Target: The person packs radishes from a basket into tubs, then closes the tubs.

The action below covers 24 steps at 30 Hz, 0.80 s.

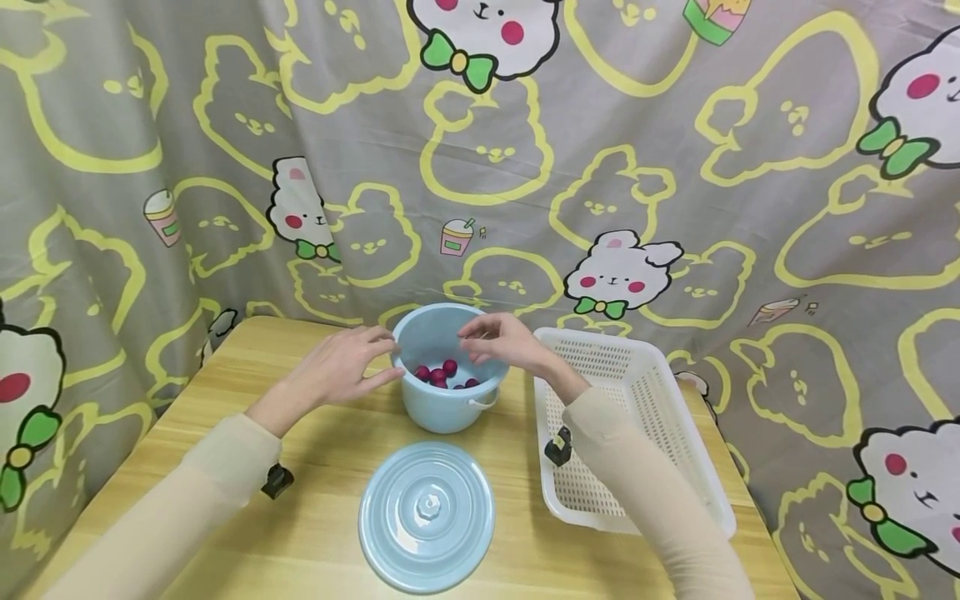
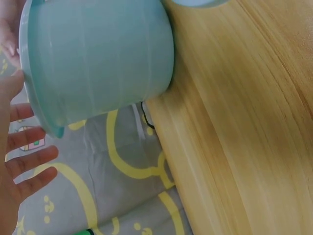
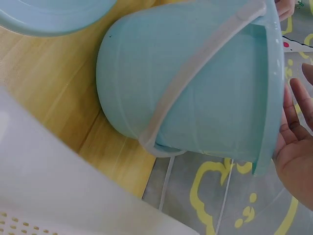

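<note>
A light blue bucket [image 1: 442, 410] stands upright on the table with several small dark red round fruits [image 1: 438, 377] at its bottom. At the left rim, my left hand [image 1: 341, 362] has its fingers spread and extended. In the left wrist view those fingers [image 2: 34, 159] lie alongside the rim, holding nothing. Over the right side of the bucket's mouth is my right hand [image 1: 510, 340], fingers loosely bent, nothing seen between them. The right wrist view shows the bucket's pale handle [image 3: 188, 73] hanging down its side.
A round blue lid [image 1: 427, 542] lies on the wooden table [image 1: 315, 517] in front of the bucket. To the right sits a white perforated basket [image 1: 675, 433], with my right forearm across it. A patterned grey curtain [image 1: 495, 225] hangs behind the table.
</note>
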Available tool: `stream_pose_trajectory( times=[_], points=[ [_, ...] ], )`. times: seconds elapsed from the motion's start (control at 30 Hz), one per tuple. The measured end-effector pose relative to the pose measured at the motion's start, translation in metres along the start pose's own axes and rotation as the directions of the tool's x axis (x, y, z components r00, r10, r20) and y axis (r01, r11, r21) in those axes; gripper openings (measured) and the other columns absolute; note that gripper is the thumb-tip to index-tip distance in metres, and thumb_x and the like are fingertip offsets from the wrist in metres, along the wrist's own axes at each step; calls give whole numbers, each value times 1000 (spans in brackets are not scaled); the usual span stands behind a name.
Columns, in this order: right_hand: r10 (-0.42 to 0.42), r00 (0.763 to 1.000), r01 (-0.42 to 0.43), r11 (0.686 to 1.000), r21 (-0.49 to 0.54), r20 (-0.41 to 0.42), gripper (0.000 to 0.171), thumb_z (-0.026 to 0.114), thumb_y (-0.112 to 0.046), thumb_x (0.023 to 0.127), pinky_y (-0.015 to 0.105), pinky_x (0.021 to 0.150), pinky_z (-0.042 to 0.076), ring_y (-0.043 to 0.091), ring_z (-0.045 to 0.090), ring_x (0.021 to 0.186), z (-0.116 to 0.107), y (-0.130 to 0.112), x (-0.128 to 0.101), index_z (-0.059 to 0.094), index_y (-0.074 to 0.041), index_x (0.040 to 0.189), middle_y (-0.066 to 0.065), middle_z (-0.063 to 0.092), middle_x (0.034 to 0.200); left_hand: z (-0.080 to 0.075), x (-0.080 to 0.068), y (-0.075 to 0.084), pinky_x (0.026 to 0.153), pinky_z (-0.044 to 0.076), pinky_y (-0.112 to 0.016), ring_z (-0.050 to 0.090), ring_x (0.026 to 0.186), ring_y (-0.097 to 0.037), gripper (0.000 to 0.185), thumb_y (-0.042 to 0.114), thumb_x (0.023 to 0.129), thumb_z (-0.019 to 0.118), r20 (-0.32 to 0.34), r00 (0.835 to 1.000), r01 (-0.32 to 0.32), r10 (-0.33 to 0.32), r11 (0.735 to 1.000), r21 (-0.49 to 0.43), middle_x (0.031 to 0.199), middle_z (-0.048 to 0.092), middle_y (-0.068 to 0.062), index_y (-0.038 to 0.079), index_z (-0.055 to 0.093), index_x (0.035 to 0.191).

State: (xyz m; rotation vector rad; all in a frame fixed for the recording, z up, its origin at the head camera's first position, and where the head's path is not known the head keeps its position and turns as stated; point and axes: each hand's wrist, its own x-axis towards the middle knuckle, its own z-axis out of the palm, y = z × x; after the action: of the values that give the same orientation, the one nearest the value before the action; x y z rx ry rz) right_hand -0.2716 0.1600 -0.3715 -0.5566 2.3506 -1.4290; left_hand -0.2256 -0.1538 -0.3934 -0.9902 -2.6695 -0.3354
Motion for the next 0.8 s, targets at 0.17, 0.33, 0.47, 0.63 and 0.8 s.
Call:
stream_pose_trajectory(
  times=[0.17,0.33,0.47,0.63,0.8],
  points=[
    [-16,999,17,1000,15,-45,28,73,-16,99,43,91,66,25,76,99,-6,-2,-11,72,-4,124,15,73,118,-1,-1,1,90,62,-52,73,108,-33,44,52,100,68,-12,1000,-4,4,1000,-3,127,72,-13,13,75,121],
    [-43,996,43,999,2,-74,32,72,-16,100,39,90,65,27,76,100,-11,-1,-22,69,0,127,16,72,120,-2,-4,1,88,62,-52,73,108,-34,44,49,99,70,-31,999,-7,7,1000,-12,127,72,-13,12,75,122],
    [-72,994,70,997,-25,-87,37,72,-17,100,36,88,65,35,74,103,-16,0,-33,67,4,131,17,72,122,-5,-6,4,90,62,-53,73,112,-34,45,49,99,71,-33,999,-5,4,1000,-30,130,71,-13,12,74,125],
    [-115,986,105,991,-87,-118,34,72,-17,100,26,83,60,34,72,101,-22,2,-47,69,1,128,17,73,121,-10,-9,8,92,62,-54,72,114,-34,46,48,98,73,-45,999,-9,7,999,-52,130,72,-12,12,74,126],
    [-145,978,123,982,-145,-150,31,73,-16,99,24,85,58,21,72,100,-23,3,-62,70,-1,126,17,74,122,-15,-15,12,92,62,-53,73,115,-33,47,46,96,75,-70,997,-25,22,998,-56,129,73,-10,12,73,128]
  ],
)
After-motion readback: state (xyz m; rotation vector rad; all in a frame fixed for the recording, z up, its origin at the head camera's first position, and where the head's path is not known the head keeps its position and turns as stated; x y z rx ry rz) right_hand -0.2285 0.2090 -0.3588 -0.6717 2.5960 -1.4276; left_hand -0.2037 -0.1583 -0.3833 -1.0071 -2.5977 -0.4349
